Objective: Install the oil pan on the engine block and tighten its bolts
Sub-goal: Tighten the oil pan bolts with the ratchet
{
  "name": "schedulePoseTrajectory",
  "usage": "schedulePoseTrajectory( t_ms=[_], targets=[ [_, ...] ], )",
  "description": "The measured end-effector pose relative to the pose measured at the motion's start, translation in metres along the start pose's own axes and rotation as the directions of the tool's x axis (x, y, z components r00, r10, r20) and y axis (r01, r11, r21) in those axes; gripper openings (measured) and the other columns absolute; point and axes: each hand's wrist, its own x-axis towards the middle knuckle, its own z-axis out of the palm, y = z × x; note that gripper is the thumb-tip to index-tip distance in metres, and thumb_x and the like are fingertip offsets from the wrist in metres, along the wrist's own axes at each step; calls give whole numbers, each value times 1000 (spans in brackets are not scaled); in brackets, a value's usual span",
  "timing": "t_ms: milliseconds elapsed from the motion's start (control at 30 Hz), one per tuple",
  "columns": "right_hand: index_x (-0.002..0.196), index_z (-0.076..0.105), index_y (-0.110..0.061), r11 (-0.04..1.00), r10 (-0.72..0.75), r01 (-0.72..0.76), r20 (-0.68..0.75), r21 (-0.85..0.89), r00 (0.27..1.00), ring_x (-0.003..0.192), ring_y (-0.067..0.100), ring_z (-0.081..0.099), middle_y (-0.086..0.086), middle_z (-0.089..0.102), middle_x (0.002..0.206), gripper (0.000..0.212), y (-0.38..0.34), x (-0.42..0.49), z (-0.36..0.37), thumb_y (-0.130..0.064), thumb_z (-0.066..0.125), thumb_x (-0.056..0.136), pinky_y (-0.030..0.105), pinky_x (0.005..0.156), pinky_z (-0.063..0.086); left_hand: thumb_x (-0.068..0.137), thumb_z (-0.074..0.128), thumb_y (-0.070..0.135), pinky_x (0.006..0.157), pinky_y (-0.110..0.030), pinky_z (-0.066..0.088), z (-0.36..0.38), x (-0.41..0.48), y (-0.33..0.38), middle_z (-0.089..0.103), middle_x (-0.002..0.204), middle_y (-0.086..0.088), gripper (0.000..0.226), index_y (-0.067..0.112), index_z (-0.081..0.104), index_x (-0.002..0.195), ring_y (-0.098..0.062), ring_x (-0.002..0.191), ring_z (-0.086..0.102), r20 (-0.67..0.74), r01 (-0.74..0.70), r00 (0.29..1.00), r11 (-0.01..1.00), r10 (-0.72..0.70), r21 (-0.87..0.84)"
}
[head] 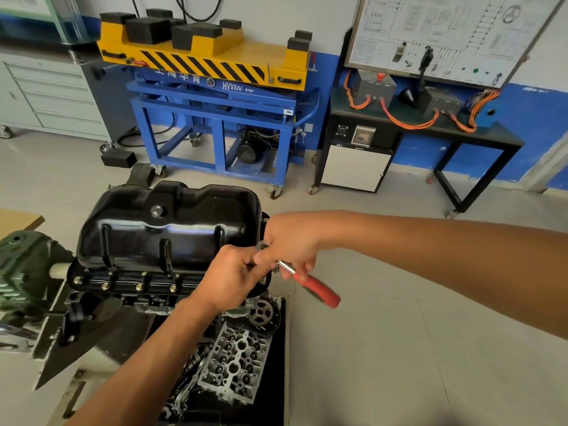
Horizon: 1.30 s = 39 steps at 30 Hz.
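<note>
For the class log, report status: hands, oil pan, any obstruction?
Left hand and right hand grip ratchet at pan's corner. Oil pan seated on engine block, front bolts in. No obstruction seen.

- The room is evenly and fairly brightly lit, and shadows on the pale floor [399,348] are soft and faint.
- White glare streaks run along the glossy black oil pan [166,222]. The light probably comes from overhead.
- The red-handled wrench [321,291] is smeared by motion blur.
- Wide-angle distortion tilts the white board [445,35] and the drawer cabinet [46,93] outward near the edges.
- The top-left corner is soft and out of focus.
- Detail sinks into darkness beneath the oil pan.
</note>
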Motion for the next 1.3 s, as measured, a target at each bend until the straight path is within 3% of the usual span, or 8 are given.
schedulePoseTrajectory(
  t_ms=[167,300,467,567,800,1000,1167,1300],
  targets=[
    [74,59,-16,619,-297,124,-85,-775,951,54,13,49,-2,55,64,24,-19,-12,-11,-25,59,95,26,47,35,93,71,26,48,-39,38,0,1,0,53,51,-7,39,4,59,62,-25,46,46,5,39,999,999,-39,16],
    [61,38,-17,349,-439,99,-70,-932,896,52,16,36,-1,39,63,38,-29,-12,-2,-12,51,97,30,49,36,93,69,30,48,-38,40,-1,1,1,54,51,-11,45,-1,62,61,-29,48,48,25,58,998,998,-58,18],
    [95,63,-17,174,-615,169,27,-970,788,98,22,52,2,63,94,17,-4,-5,-4,-16,47,100,45,79,53,91,73,27,47,-19,30,-1,0,-1,45,44,1,47,8,55,52,-14,42,38,28,82,996,997,-82,2],
    [108,60,-20,263,-631,199,-13,-944,775,93,20,53,-2,63,93,16,13,-1,-4,-22,46,100,41,73,52,91,72,29,47,-26,39,-1,0,-2,56,51,-1,39,5,62,61,-17,45,48,36,73,997,997,-73,-1],
    [60,50,-13,925,-260,163,-258,-345,931,47,19,53,1,52,49,46,20,-2,12,-42,59,94,29,46,39,96,68,17,49,-14,27,-2,1,1,44,49,9,37,20,55,61,-5,46,34,26,9,1000,1000,-9,17],
    [90,58,-1,966,112,-66,-174,249,978,55,27,72,14,69,68,50,12,-1,35,-49,48,98,37,57,62,94,67,5,50,-16,28,2,1,-1,45,50,5,37,12,52,60,-6,48,34,17,5,1000,1000,-6,22],
    [69,58,-7,985,-41,4,-218,-171,975,53,21,69,5,63,55,53,7,-4,25,-48,46,99,28,54,52,95,67,10,49,-14,25,-1,3,-1,43,51,16,47,33,43,61,-6,45,34,30,-36,999,998,34,57],
    [67,43,-19,769,-190,-49,-302,-637,934,58,18,49,0,48,66,31,9,-12,6,-22,60,93,30,48,36,95,58,50,56,-33,53,0,1,-1,66,64,0,42,13,71,81,-20,55,61,79,19,997,1000,-18,-12]
  ],
)
